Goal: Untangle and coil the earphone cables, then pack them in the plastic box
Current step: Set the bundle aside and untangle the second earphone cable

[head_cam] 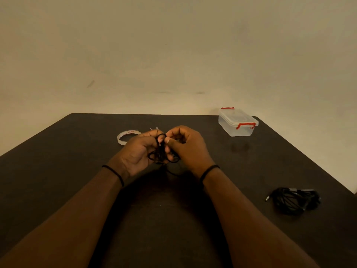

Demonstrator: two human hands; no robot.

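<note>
1. Both hands meet above the middle of the dark table [58,171]: the left hand [137,151] has its fingers curled round a bundle of black earphone cable [161,151], and the right hand [188,146] pinches a loop of it between thumb and fingertips.
2. One strand trails down from the bundle onto the table between the wrists.
3. A second black cable tangle [294,201] lies near the right edge — well apart from the hands.
4. A clear plastic box [236,122] with red clasps sits at the far right, lid on.
5. A tape roll [126,136] lies flat just beyond the left hand — each wrist wears a thin black band.
</note>
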